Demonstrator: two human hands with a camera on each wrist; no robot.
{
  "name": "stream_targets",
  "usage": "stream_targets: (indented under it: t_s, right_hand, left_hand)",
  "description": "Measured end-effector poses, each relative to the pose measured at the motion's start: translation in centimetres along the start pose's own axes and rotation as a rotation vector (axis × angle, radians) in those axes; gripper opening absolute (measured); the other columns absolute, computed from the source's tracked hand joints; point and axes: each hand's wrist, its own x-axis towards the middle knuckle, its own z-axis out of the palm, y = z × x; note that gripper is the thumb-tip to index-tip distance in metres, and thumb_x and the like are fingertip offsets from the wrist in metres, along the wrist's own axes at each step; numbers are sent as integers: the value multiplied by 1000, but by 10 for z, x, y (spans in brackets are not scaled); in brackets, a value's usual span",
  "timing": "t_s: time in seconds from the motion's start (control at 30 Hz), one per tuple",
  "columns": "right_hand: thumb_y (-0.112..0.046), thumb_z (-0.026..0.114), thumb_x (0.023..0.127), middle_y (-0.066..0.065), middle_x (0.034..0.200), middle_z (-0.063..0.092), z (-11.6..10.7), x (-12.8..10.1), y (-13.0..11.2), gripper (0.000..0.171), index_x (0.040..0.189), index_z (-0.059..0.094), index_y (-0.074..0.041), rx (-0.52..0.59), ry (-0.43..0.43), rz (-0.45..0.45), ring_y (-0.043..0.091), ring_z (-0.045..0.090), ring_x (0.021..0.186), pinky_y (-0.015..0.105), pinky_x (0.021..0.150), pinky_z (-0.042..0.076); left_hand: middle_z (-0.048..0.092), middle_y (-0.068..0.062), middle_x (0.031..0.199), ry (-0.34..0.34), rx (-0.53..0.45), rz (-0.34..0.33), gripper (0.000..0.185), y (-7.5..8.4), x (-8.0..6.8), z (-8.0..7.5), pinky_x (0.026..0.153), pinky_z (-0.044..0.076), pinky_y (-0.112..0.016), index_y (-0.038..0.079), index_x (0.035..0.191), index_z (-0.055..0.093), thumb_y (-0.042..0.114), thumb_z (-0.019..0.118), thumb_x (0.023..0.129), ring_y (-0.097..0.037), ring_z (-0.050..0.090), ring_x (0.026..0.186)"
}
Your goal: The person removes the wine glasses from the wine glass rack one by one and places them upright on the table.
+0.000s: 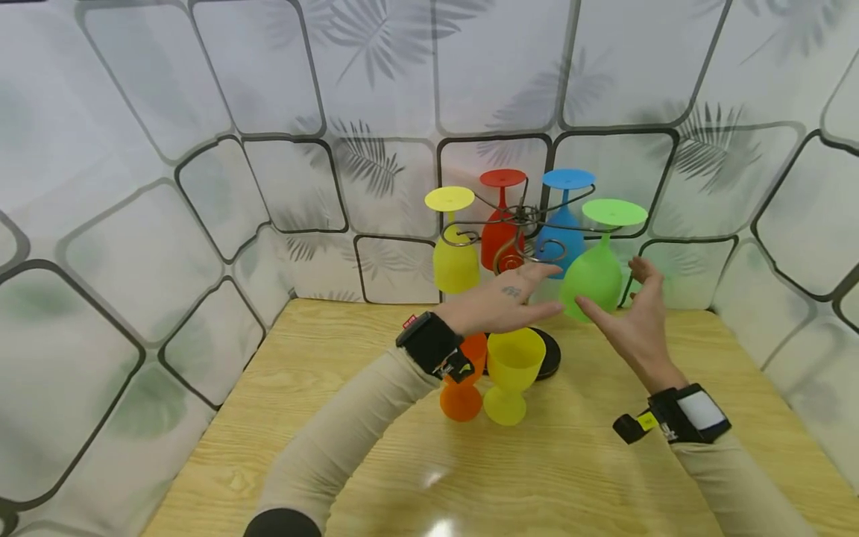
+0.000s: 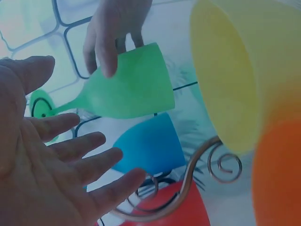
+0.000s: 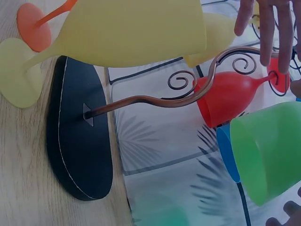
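A staged recording booth: a wooden table [image 1: 376, 477] walled in by leaf-printed panels [image 1: 134, 186].

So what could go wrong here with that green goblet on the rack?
The green goblet hangs tilted on the wire rack, and only the right hand's fingertips touch it; it might slip off. The open left hand reaches over the upright yellow goblet and orange goblet, so that arm could knock them over.
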Motion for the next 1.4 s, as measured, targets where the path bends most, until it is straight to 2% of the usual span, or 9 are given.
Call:
stream_targets:
  t_s: [0.13,0.47,0.53,0.6,0.73,0.93,1.2,1.3,1.4]
  right_hand:
    - [-25,83,84,20,164,26,5,5,2,103,161,15,-11,37,-45,35,48,34,144,70,109,34]
    - [-24,83,84,23,159,34,14,6,0,99,160,21,-9,41,-61,25,47,45,136,65,102,45]
    - [-26,82,86,23,156,38,15,6,0,94,159,25,-7,14,-63,14,44,48,132,56,97,49]
    - [-28,80,87,23,152,41,15,6,0,90,157,28,-6,-10,-65,2,40,50,127,40,91,51]
    - [-26,78,89,23,149,43,14,6,1,85,155,31,-3,-25,-57,-5,38,51,122,16,81,43]
    - [-21,79,87,22,149,44,15,2,-2,84,155,33,-3,7,-36,-13,35,52,118,17,82,44]
    - [-18,80,86,21,150,44,15,-3,-3,84,155,34,-6,42,-17,-29,39,51,120,14,82,40]
    - [-18,80,85,20,150,45,16,-4,-4,84,154,35,-5,31,-10,-33,37,52,122,22,86,43]
    - [-19,81,85,20,149,45,17,-4,-3,83,153,36,-4,23,-7,-44,38,52,124,40,92,48]
  left_hand:
    - [19,-4,171,-51,26,-16,73,3,11,2,126,25,-41,17,165,17,51,44,107,-21,23,156]
    - [12,-7,172,-61,-9,-28,77,1,25,12,124,28,-39,17,166,11,52,45,106,-22,17,158]
    - [9,-8,172,-58,-6,-34,77,0,27,13,125,27,-39,17,166,10,52,45,106,-21,15,158]
    - [8,-7,173,-58,-9,-37,77,1,28,13,126,25,-38,17,166,10,51,45,106,-21,12,159]
    - [11,-7,172,-56,-10,-23,76,2,29,13,126,23,-36,16,166,11,51,44,107,-20,12,159]
    - [16,-7,172,-33,-12,5,74,2,28,13,125,25,-35,15,165,15,49,45,107,-21,16,158]
    - [24,-10,168,4,5,42,70,3,25,15,121,35,-33,13,163,20,46,47,107,-23,30,153]
    - [25,-11,168,9,11,39,71,4,22,16,120,36,-32,12,163,20,46,47,107,-23,33,152]
    - [26,-12,167,5,-10,22,72,4,20,16,120,36,-32,12,163,20,47,48,107,-22,34,151]
